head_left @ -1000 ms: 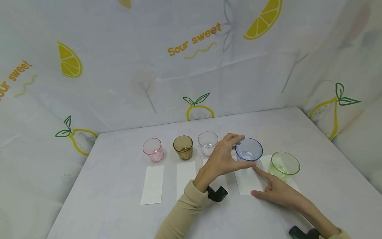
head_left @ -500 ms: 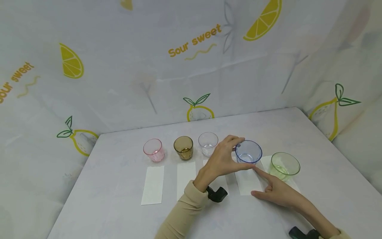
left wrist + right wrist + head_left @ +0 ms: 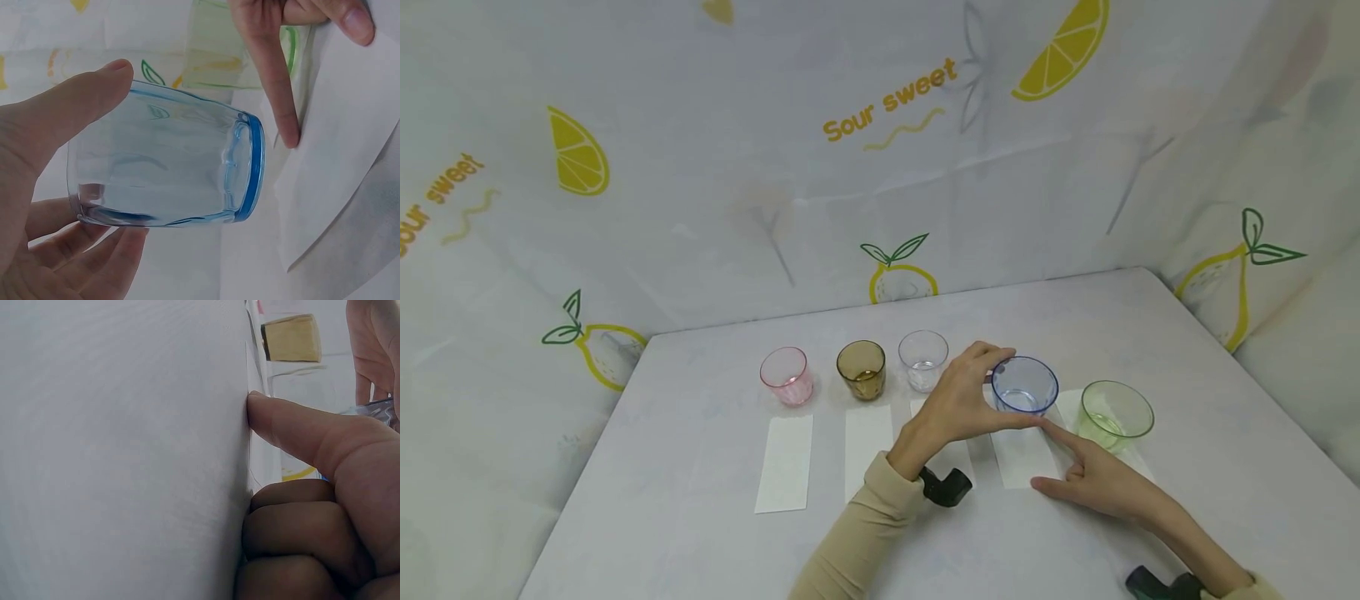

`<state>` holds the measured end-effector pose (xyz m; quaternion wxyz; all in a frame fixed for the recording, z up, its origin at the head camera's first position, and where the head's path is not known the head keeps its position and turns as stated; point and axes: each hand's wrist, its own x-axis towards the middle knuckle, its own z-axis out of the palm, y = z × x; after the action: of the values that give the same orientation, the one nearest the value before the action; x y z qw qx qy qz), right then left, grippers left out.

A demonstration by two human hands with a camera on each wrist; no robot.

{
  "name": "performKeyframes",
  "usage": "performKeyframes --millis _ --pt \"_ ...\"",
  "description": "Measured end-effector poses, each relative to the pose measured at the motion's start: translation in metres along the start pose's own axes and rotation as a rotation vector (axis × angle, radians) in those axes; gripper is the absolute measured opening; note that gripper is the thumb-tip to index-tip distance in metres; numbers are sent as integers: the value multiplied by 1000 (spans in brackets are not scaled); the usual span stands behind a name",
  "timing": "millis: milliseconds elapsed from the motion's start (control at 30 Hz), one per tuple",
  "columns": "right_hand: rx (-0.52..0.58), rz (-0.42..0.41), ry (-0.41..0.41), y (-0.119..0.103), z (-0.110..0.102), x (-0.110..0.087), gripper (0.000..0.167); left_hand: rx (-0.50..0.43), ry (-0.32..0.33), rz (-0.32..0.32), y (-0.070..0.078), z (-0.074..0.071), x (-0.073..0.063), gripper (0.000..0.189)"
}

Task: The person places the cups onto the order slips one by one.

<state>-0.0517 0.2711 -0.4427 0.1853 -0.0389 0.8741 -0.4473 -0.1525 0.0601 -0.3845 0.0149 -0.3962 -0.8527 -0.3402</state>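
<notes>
My left hand (image 3: pixel 958 398) grips a clear blue glass (image 3: pixel 162 165) by its side, thumb on one side and fingers on the other. In the left wrist view the glass stands mouth up, its base seemingly just above a white paper strip (image 3: pixel 1025 460). My right hand (image 3: pixel 1101 481) lies on that strip: index finger stretched toward the glass, thumb out and touching the paper, the other fingers curled under with nothing in them. A green glass (image 3: pixel 1108 429) stands on another paper strip, just beyond the right hand.
Farther left stand a pink glass (image 3: pixel 788 385), a brown glass (image 3: pixel 862 379) and a clear glass (image 3: pixel 922 367). Before them lie paper strips (image 3: pixel 784 463), one partly covered by my left arm. A lemon-print cloth (image 3: pixel 722 208) hangs behind the table.
The blue glass has come down slightly, its rim now a little lower in the head view. Both hands keep almost the same place.
</notes>
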Motion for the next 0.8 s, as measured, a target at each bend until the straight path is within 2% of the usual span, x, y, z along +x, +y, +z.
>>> performKeyframes --millis 433,567,800 --pt "24 -13 -9 -1 -1 1 101 3 -44 -24 -2 2 -1 85" --pt "27 -17 -8 -1 -1 1 101 32 -58 -45 -1 3 -2 86" --pt "0 39 6 -1 0 2 102 43 -89 -72 0 5 -2 87"
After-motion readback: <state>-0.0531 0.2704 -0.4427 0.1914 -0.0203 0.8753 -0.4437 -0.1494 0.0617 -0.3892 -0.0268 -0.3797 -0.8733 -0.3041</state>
